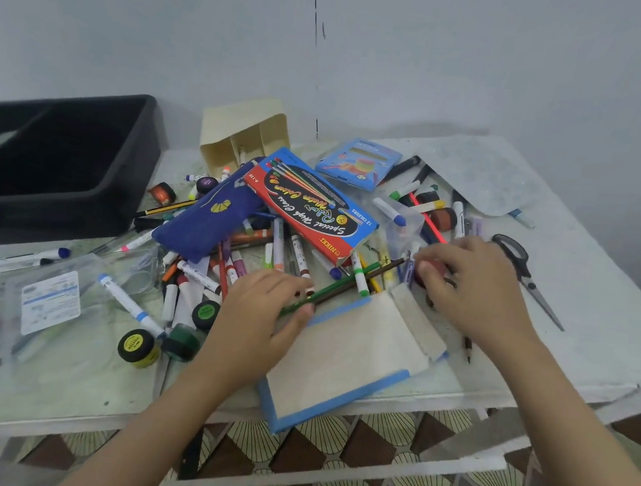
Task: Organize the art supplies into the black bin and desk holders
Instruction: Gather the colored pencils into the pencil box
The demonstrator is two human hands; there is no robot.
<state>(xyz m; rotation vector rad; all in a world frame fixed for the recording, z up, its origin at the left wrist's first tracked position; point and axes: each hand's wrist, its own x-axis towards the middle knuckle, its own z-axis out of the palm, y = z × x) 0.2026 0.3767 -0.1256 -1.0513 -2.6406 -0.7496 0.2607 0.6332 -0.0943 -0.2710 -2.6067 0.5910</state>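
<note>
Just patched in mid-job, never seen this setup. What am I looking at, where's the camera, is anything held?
No machine here: a person works with two bare hands, and the one picture comes from a camera on their head, looking down at a white table. Heaped there lie markers and paint pots, with a red paint box, a blue pencil case and scissors. The black bin stands at the left; a cream holder lies tipped behind the heap. The left hand grips two pencils, green and brown. The fingers of the right hand curl into the heap; whether they hold anything I cannot tell.
</note>
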